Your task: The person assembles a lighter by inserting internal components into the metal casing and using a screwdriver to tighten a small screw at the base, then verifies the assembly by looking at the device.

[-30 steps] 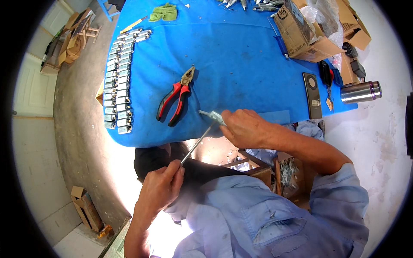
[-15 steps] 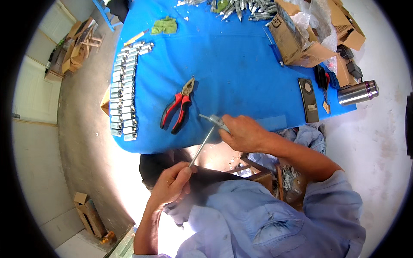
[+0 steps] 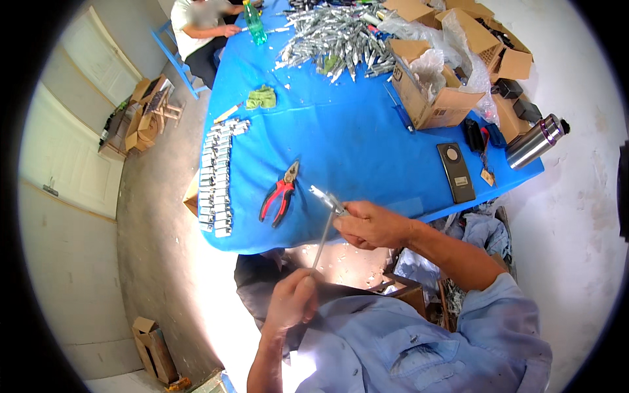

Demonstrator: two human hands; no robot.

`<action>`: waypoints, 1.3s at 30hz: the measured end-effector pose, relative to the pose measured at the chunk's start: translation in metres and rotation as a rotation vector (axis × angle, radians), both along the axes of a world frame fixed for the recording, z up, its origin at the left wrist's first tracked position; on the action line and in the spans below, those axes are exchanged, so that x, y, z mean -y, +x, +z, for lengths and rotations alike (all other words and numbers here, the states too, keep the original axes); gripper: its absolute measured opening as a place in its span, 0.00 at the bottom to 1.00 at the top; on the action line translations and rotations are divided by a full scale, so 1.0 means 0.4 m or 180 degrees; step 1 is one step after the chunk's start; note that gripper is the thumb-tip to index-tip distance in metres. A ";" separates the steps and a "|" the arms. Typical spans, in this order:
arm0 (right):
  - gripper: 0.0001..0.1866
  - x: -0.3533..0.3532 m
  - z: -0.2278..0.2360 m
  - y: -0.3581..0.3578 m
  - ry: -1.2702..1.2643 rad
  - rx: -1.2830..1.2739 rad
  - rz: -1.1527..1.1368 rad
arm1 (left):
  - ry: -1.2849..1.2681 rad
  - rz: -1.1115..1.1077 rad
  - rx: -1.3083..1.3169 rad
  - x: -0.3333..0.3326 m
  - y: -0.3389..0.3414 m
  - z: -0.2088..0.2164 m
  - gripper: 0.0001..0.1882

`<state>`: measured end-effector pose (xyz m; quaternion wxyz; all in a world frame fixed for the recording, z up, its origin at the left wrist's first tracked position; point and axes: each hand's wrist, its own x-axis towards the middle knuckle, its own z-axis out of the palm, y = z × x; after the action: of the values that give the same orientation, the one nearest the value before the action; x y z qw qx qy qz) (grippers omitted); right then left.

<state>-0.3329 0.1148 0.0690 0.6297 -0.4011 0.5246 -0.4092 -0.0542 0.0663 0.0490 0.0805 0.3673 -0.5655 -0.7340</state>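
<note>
My left hand is closed around the lower end of a thin metal rod, just below the table's near edge. The rod slants up to a small silver metal part, pinched in my right hand. Rod and part meet at my right fingertips; the exact contact is hidden there. On the blue-covered table, left of my right hand, lie red-and-black pliers, jaws pointing away. Further left, silver metal parts lie in two long rows.
A large heap of metal parts covers the far end. Cardboard boxes, a phone and a steel flask line the right side. A green cloth and green bottle lie beyond the rows. A co-worker sits far left.
The head view has tilted up, bringing the co-worker, the bottle and more of the heap into sight. Both hands keep their hold; the metal part's free end now tilts upward more.
</note>
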 end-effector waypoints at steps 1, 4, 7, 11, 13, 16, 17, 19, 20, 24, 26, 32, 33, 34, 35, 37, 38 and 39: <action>0.22 -0.008 -0.001 0.001 -0.0019 0.0380 0.0027 | -0.0048 0.0001 -0.0143 -0.012 0.002 -0.010 0.18; 0.18 -0.028 -0.030 0.018 -0.0129 0.1077 -0.0078 | -0.0052 0.0139 -0.0202 -0.037 -0.013 -0.017 0.18; 0.13 -0.028 -0.036 0.048 -0.0035 0.1889 -0.0179 | -0.0047 0.0242 -0.0308 -0.048 -0.011 -0.021 0.17; 0.17 -0.026 -0.044 0.073 -0.0270 0.2165 -0.0109 | 0.0118 0.0369 -0.0467 -0.068 -0.002 -0.026 0.19; 0.17 -0.022 -0.038 0.083 -0.0310 0.2227 -0.0140 | 0.0159 0.0397 -0.0499 -0.068 -0.006 -0.023 0.20; 0.17 -0.011 -0.032 0.084 -0.0270 0.2191 -0.0278 | 0.0025 0.0359 -0.0510 -0.056 -0.011 -0.032 0.19; 0.17 -0.008 -0.035 0.083 -0.0236 0.2158 -0.0346 | 0.0001 0.0371 -0.0515 -0.053 -0.015 -0.031 0.19; 0.17 0.018 -0.050 0.080 -0.0357 0.1435 -0.0524 | -0.0033 0.0394 -0.0525 -0.043 -0.027 -0.025 0.19; 0.17 0.026 -0.053 0.077 -0.0410 0.1071 -0.0613 | -0.0161 0.0406 -0.0470 -0.039 -0.031 -0.022 0.19; 0.19 0.032 -0.039 0.071 -0.0380 0.1228 -0.1032 | -0.0989 0.0473 -0.0202 -0.020 -0.016 -0.043 0.18; 0.19 0.031 -0.040 0.039 -0.0287 0.1313 -0.1256 | -0.1343 0.0549 -0.0003 -0.029 -0.013 -0.047 0.18; 0.20 0.105 -0.093 -0.043 -0.0217 0.0668 -0.1838 | -0.0747 0.0797 0.0221 -0.060 0.013 -0.087 0.18; 0.20 0.119 -0.102 -0.043 -0.0292 0.0639 -0.1905 | -0.0657 0.0862 0.0214 -0.066 0.012 -0.094 0.18; 0.20 0.133 -0.108 -0.047 -0.0380 0.0606 -0.1976 | -0.0617 0.0907 0.0197 -0.069 0.013 -0.101 0.18; 0.20 0.145 -0.114 -0.059 -0.0339 0.0545 -0.1994 | -0.0577 0.0952 0.0181 -0.073 0.018 -0.111 0.17; 0.21 0.165 -0.128 -0.084 -0.0256 0.0426 -0.2016 | -0.0500 0.1001 0.0209 -0.077 0.027 -0.128 0.17; 0.21 0.170 -0.135 -0.095 -0.0259 0.0428 -0.2038 | -0.0464 0.1004 0.0251 -0.077 0.031 -0.137 0.16; 0.22 0.173 -0.142 -0.107 -0.0262 0.0428 -0.2059 | -0.0428 0.1008 0.0292 -0.079 0.036 -0.147 0.16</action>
<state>-0.3756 0.0458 0.0123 0.4836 -0.2109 0.5651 -0.6343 -0.0400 0.0977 -0.0097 0.1936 0.4787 -0.5515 -0.6551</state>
